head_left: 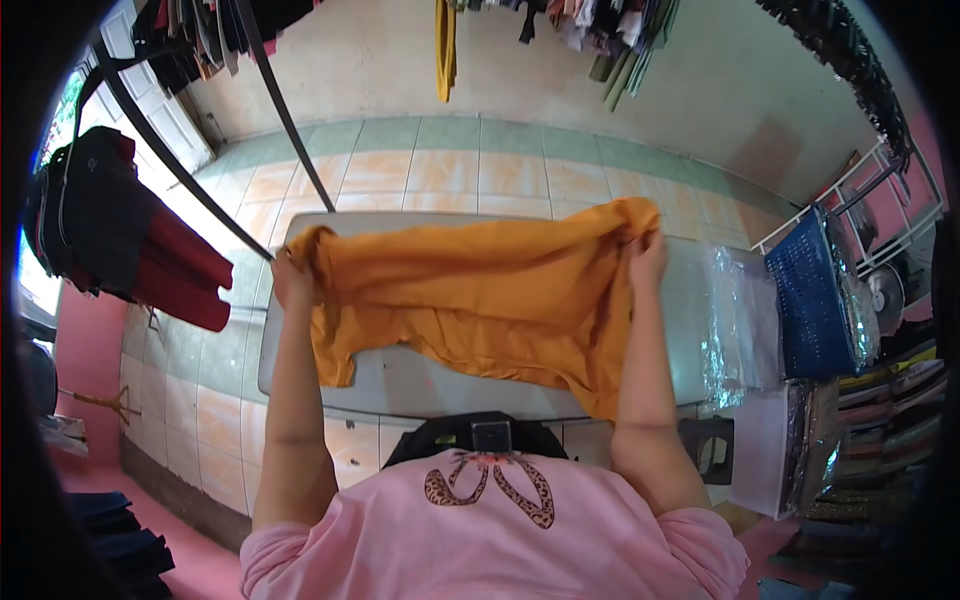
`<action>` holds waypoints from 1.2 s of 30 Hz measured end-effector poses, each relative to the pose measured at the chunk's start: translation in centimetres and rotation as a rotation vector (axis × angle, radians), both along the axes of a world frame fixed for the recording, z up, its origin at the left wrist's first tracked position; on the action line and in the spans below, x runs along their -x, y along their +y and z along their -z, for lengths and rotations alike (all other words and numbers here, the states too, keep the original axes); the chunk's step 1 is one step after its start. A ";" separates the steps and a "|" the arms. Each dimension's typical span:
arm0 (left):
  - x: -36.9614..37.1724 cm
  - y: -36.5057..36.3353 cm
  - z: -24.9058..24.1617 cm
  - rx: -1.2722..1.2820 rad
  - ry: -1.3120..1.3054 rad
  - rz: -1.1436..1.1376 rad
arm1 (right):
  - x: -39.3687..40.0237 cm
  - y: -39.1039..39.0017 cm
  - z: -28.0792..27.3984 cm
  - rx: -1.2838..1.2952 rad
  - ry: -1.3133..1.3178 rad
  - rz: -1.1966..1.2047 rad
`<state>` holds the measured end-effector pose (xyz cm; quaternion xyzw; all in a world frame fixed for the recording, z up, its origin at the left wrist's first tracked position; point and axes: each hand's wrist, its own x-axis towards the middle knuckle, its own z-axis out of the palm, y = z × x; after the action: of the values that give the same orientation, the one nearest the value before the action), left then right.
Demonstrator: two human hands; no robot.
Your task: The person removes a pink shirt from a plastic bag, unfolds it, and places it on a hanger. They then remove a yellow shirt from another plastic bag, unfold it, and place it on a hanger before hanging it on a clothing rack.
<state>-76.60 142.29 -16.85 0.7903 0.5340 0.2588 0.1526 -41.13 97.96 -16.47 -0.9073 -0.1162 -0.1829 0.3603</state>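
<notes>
A mustard-orange cloth garment (470, 270) is stretched sideways between my hands over a grey table (400, 372). Its lower part hangs in loose folds toward my body, and its exact kind cannot be made out. My left hand (293, 278) grips the garment's left end, where the fabric bunches up. At the opposite end, my right hand (645, 262) is closed on a gathered edge, with some cloth draped above the fingers. The fingers of both hands are partly hidden by the fabric.
Clear plastic bags (735, 325) lie on the table's right end, beside a blue plastic basket (810, 295). Dark and red clothes (140, 230) hang from a rack at the left. More garments (610, 35) hang along the back wall. Folded clothes (890, 420) are stacked at the right.
</notes>
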 end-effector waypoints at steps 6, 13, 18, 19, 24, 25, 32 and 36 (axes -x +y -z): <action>3.2 -10.4 10.5 0.059 0.419 0.626 | 12.8 -2.1 11.7 0.609 0.319 -0.063; 10.1 -11.6 11.2 -0.007 0.450 0.681 | 16.6 -7.2 11.1 0.590 0.122 -0.160; 13.3 -10.6 11.3 -0.018 0.179 0.664 | 10.8 -3.0 2.7 0.602 0.694 -0.319; 13.5 -10.1 11.8 0.052 0.019 0.643 | 9.9 -1.2 -0.4 0.259 0.495 -0.546; 11.6 -10.4 11.2 0.028 0.037 0.316 | 11.2 13.8 -24.5 -0.201 -0.124 -0.989; 10.8 -11.3 10.2 -0.107 0.036 0.255 | 11.8 16.7 -27.9 -0.276 -0.227 -1.108; 11.2 -10.8 11.2 -0.135 0.000 0.228 | 11.3 36.1 -42.6 -0.193 -0.680 -0.710; 11.3 -10.6 11.7 -0.158 -0.042 0.222 | 9.4 40.0 -44.4 0.166 -0.437 -0.380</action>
<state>-87.89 131.71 -28.60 0.8484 0.4182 0.2979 0.1287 -50.51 137.94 27.88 -0.8350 -0.3730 -0.2929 0.2791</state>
